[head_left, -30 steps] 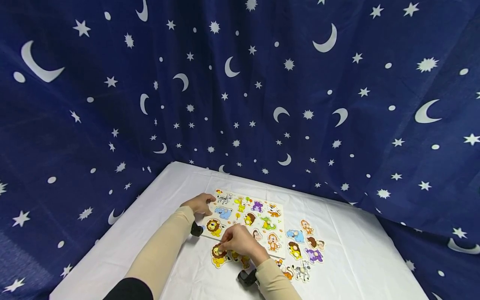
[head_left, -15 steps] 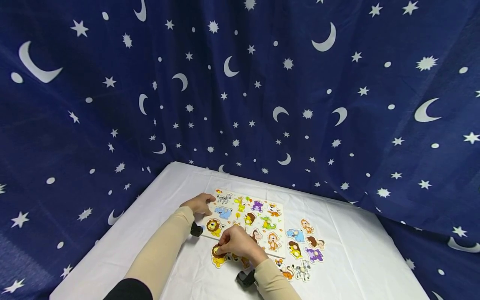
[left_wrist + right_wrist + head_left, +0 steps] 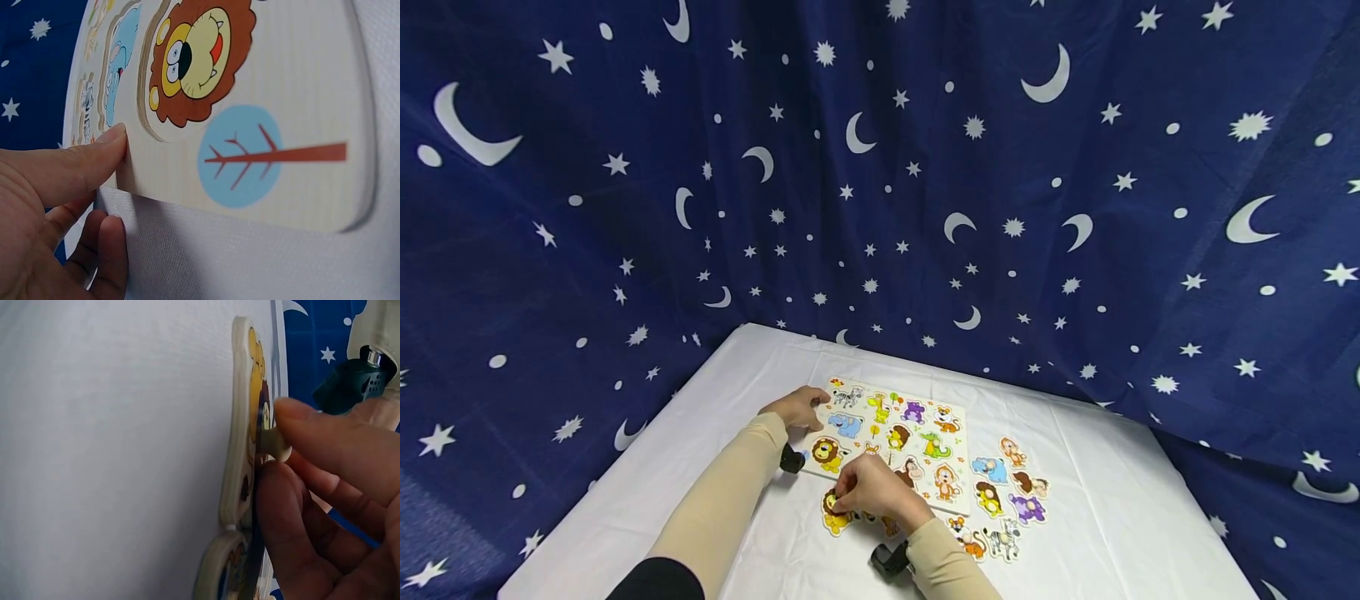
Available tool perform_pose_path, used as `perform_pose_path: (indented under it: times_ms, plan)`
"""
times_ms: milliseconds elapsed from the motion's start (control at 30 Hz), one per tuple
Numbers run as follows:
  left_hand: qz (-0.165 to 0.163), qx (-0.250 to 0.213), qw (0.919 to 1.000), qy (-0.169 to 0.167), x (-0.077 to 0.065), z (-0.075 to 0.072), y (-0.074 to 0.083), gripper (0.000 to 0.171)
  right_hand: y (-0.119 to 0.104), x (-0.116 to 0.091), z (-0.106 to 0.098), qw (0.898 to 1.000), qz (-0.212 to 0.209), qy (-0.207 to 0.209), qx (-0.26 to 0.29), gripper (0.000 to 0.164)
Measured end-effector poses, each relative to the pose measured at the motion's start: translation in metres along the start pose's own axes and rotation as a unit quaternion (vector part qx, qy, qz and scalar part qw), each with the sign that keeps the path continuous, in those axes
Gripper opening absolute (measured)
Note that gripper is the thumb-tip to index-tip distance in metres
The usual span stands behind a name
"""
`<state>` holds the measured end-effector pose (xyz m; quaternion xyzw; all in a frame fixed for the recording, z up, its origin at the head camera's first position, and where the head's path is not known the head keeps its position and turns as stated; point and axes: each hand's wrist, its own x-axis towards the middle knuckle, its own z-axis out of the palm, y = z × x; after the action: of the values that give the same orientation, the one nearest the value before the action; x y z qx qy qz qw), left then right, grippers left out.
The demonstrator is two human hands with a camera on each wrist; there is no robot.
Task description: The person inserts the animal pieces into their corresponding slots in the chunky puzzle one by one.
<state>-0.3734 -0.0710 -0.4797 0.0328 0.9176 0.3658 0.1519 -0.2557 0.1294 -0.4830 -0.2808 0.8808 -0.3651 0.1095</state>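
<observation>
My right hand (image 3: 880,490) is at a lion puzzle piece (image 3: 834,522) on the white cloth, just in front of the puzzle board (image 3: 961,477). In the right wrist view, thumb and index finger pinch the small knob (image 3: 275,444) on the piece, whose flat edge (image 3: 234,437) stays close to the cloth. My left hand (image 3: 796,408) is at the board's left edge. Its thumb (image 3: 106,150) rests on the board's face near the edge, and the other fingers hang beside it. A lion picture (image 3: 827,455) lies in a board recess nearby.
Partly under my right hand is another yellow-orange piece (image 3: 891,527). Right of the board lie several loose animal pieces, among them a blue hippo-like piece (image 3: 989,470), a purple one (image 3: 1027,507), a zebra (image 3: 1002,540) and a tiger (image 3: 967,540). A starry blue curtain (image 3: 880,208) backs the table.
My right hand has shifted slightly left, its fingertips now lower over the lion piece's knob. The left hand and the board stay in place.
</observation>
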Motion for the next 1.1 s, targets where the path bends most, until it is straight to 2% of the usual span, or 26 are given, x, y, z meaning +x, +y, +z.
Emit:
perform_pose_path:
  times_ms: [133,467,733,1100]
  plan:
    - [0.004,0.008,1.0,-0.002,-0.0011,-0.0001,0.0009,0.057,-0.0012,-0.0011,0.001,1.0,-0.007,0.003,-0.022,0.019]
    - [0.01,0.011,0.9999,-0.006,-0.0045,-0.0014,0.0033,0.056,-0.0053,-0.0017,-0.0001,0.999,-0.014,0.001,-0.035,0.018]
    - [0.014,0.007,0.9999,-0.004,-0.0042,-0.0012,0.0022,0.057,-0.0048,-0.002,0.0007,1.0,-0.014,0.001,-0.025,0.018]
    - [-0.008,0.004,1.0,-0.002,-0.0013,-0.0015,0.0022,0.057,-0.0056,0.001,0.0025,0.999,-0.019,-0.009,-0.031,0.02]
